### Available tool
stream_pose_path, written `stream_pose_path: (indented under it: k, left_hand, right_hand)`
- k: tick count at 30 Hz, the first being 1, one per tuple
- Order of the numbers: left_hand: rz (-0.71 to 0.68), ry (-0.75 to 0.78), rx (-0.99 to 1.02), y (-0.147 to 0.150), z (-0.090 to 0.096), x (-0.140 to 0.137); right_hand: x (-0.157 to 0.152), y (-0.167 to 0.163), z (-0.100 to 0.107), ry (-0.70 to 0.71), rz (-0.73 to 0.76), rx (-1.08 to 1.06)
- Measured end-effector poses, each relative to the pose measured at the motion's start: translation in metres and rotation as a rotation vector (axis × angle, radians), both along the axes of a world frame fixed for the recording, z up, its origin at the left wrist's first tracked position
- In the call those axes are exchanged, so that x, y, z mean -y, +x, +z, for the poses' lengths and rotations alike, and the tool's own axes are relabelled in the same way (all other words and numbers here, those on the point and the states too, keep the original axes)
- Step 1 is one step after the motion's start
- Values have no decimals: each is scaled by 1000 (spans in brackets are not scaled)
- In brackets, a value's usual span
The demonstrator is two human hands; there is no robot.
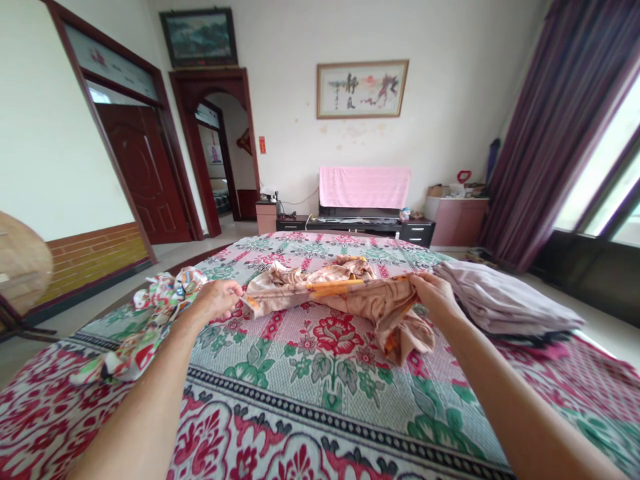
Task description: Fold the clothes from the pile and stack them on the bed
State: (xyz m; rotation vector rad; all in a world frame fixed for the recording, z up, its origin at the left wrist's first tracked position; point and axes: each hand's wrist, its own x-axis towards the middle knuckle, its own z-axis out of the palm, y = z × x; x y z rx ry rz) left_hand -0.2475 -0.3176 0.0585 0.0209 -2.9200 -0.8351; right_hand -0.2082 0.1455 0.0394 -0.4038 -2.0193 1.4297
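Observation:
A tan garment with orange and brown patterning (345, 297) stretches between my two hands, just above the flowered cover. My left hand (220, 299) pinches its left end. At the other end, my right hand (434, 291) grips the cloth near its upper right edge. Part of the garment hangs down in a bunch below my right hand, and more of it lies crumpled behind the taut edge. What kind of garment it is cannot be told.
Left of my left arm lies a crumpled white, multicoloured printed cloth (145, 327). A stack of folded clothes (505, 297), pale on top, sits at the right. Beneath everything spreads the flowered cover (330, 373). Farther back stands a low cabinet (417, 231) with a pink cloth (365, 187) above it.

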Motion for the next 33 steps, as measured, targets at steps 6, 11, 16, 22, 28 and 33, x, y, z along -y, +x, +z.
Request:
stream_pose_path:
  k: [6,11,16,22,28,33]
  left_hand:
    - [-35,-256,-109,-11,-25,-7]
    - [-26,-357,-76,-8,-21,-14]
    - [-7,-301,-89,3,-6,-31]
    - [-41,-389,0,10,-13,-55]
    - [-80,-331,76,3,-21,-50]
    - [-67,-326,82,2,-16,-43]
  right_hand:
    - [-8,-1,-29,160,-45,184]
    - [-7,0,-30,163,-45,165]
    - [-6,1,-28,121,-28,119]
    - [-5,1,-27,99,14,81]
    - [-4,2,-24,97,12,109]
    - [-3,3,-23,104,-12,111]
